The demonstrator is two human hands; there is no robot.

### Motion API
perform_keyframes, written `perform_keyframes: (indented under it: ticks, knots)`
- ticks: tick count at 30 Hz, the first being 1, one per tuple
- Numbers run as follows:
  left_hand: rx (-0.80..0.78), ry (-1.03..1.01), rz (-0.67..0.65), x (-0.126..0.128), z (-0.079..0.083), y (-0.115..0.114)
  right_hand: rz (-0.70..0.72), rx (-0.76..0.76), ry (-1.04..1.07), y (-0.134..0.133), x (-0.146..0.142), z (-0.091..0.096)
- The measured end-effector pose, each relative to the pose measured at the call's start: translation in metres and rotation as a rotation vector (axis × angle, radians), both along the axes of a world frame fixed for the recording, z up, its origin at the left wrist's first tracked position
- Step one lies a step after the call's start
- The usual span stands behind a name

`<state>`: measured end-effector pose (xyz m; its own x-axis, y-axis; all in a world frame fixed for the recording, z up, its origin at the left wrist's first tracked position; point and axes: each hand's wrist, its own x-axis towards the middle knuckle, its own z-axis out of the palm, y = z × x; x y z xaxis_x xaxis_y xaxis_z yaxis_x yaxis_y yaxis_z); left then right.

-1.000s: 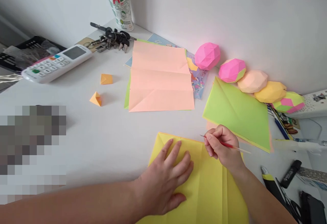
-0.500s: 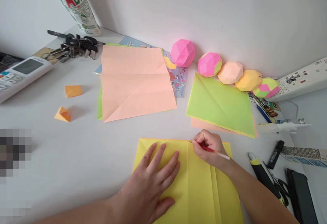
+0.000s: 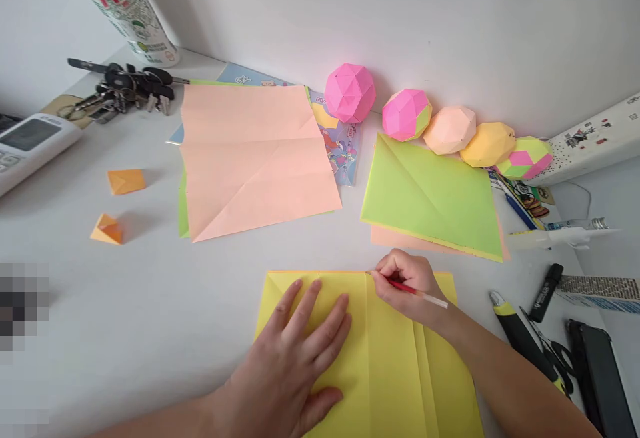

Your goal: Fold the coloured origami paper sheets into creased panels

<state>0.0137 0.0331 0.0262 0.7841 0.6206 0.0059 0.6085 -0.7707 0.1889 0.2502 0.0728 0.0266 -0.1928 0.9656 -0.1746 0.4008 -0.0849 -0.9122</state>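
Note:
A creased yellow sheet of paper (image 3: 390, 358) lies in front of me, with small dark marks along its far edge. My left hand (image 3: 295, 351) rests flat on its left part, fingers spread. In my right hand (image 3: 407, 285) is a thin red pen with a pale end (image 3: 410, 289), pinched between the fingers. Its tip meets the far edge of the sheet near a vertical crease. Part of the sheet is hidden under both hands and the right forearm.
Beyond lie a peach sheet (image 3: 255, 165), green paper (image 3: 435, 198) and a row of folded paper balls (image 3: 350, 93). Two small orange folded pieces (image 3: 127, 181) sit left, near keys (image 3: 127, 85) and a remote (image 3: 37, 141). A cutter (image 3: 523, 338), scissors (image 3: 557, 358) and black marker (image 3: 546, 291) lie right.
The pen tip has shifted slightly left along the sheet's far edge, to near the crease. My left hand stays flat on the paper. The view has tilted a little.

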Motion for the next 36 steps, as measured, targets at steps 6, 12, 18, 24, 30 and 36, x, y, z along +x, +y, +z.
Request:
perform_keyframes:
  ticks: [6,12,18,24,30,36]
  knots:
    - [-0.012,0.04,-0.017,-0.0004,0.0005,-0.0004,0.006,-0.017,-0.001,0.0,-0.0001,0.0007]
    - [-0.018,0.027,-0.017,-0.001,-0.0009,-0.0002,0.013,-0.022,0.023,0.0,0.0001,-0.0001]
    - [-0.023,0.052,-0.02,-0.0004,0.0007,-0.001,0.016,-0.046,0.02,0.0014,-0.0011,0.0037]
    - [-0.009,0.011,-0.066,-0.005,-0.0058,0.002,0.02,-0.041,0.012,0.0018,-0.0007,0.004]
    - [-0.007,0.002,-0.059,-0.0051,-0.0065,0.002,0.003,-0.03,0.02,0.0002,0.0001,0.0012]
    - [-0.019,0.001,-0.01,-0.0005,-0.0004,-0.0004,0.011,-0.044,0.014,0.0018,-0.0017,0.0038]
